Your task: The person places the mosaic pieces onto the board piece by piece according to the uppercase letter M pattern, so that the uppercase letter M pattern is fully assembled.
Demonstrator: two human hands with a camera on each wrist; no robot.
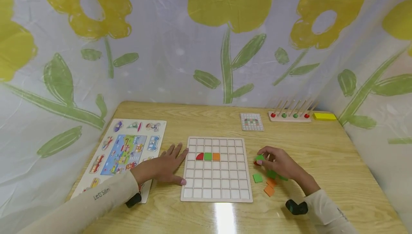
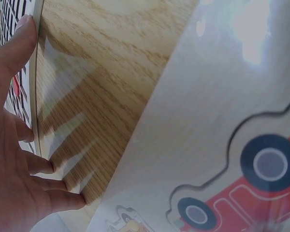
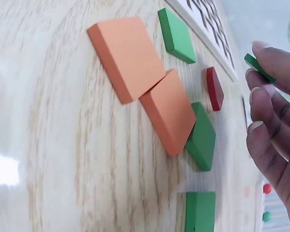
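My right hand [image 1: 277, 161] pinches a green square tile [image 3: 259, 67] between thumb and fingertips, raised over the loose tiles. Below it on the table lie two orange tiles [image 3: 171, 113], several green tiles [image 3: 177, 36] and one red tile [image 3: 214, 89] with a curved edge. My left hand [image 1: 168, 164] lies with fingers spread along the left edge of the white grid board [image 1: 216, 193], its thumb on the rim. A red quarter-round tile [image 1: 200, 156], a green square [image 1: 208, 156] and an orange square [image 1: 216, 156] sit side by side in one row of the board.
A small pattern card [image 1: 252, 122] lies behind the board. At the back right stand a peg rack [image 1: 289, 117] with red and green beads and a yellow block [image 1: 324, 116]. A picture puzzle board [image 1: 155, 126] lies at the left, under my left forearm.
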